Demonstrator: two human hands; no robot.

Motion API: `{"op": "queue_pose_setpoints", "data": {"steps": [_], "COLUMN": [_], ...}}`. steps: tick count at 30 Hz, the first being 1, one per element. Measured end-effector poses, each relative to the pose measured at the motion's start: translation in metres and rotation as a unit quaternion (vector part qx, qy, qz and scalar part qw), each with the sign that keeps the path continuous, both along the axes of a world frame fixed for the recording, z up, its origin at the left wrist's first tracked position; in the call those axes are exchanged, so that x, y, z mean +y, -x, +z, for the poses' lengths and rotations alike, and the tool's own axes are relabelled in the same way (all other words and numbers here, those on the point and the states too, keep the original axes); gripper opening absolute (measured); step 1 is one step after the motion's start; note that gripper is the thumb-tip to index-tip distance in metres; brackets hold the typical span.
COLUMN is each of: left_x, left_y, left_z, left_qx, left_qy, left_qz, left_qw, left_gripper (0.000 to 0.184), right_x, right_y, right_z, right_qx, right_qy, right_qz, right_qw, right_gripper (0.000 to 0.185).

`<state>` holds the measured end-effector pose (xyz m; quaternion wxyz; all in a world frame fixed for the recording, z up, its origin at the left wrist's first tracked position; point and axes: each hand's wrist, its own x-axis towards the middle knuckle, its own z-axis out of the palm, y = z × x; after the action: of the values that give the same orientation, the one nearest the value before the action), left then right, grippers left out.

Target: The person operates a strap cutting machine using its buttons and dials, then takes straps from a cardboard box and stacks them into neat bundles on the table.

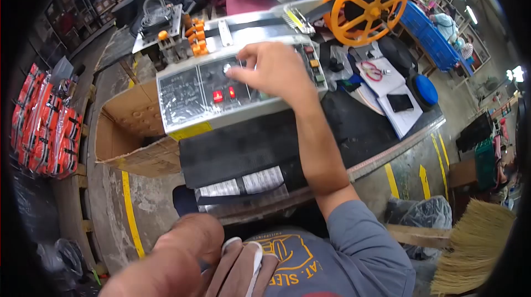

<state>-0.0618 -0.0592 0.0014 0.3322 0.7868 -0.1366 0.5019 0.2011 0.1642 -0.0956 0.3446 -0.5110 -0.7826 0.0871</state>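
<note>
My right hand (271, 70) reaches over the control panel (185, 89) of a grey machine. Its thumb and index finger are apart, close to a small pale knob (227, 68); I cannot tell whether they touch it. Below the hand are two lit red switches (218, 96). Black webbing (249, 28) runs along the machine's top from an orange reel (370, 12). My left hand (202, 236) is low and near my body, blurred, its fingers hidden. Beside it lies brown cloth with white edging (243, 266) against my grey shirt.
An open cardboard box (130, 114) stands left of the machine. Right of it, the black tabletop (354, 131) bears papers, red-handled scissors (373, 71), a dark phone-like object (399, 102) and a blue round item (425, 90). A broom (473, 247) is at lower right.
</note>
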Motion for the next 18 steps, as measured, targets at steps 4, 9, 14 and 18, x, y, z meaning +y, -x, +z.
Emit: {"op": "queue_pose_setpoints", "data": {"steps": [4,9,14,18], "left_x": [0.004,0.017,0.042,0.033], "left_y": [-0.008,-0.047,-0.101,-0.111], "left_z": [-0.02,-0.021,-0.008,-0.066], "left_qx": [-0.265,-0.434,-0.215,0.183], "left_qy": [-0.079,-0.121,0.104,0.249], "left_qz": [0.092,0.287,0.455,0.52], "left_qw": [0.957,0.845,0.858,0.797], "left_gripper": [0.024,0.021,0.017,0.016], "right_x": [0.013,0.021,0.028,0.037], "right_y": [-0.012,-0.011,-0.018,-0.03], "right_z": [-0.006,-0.007,-0.011,-0.014], "right_qx": [0.035,0.053,0.072,0.093], "right_qy": [-0.026,-0.093,-0.125,-0.127], "right_qz": [-0.033,-0.079,-0.073,-0.069], "right_qw": [0.999,0.991,0.987,0.985], "right_gripper": [0.044,0.033,0.029,0.028]}}
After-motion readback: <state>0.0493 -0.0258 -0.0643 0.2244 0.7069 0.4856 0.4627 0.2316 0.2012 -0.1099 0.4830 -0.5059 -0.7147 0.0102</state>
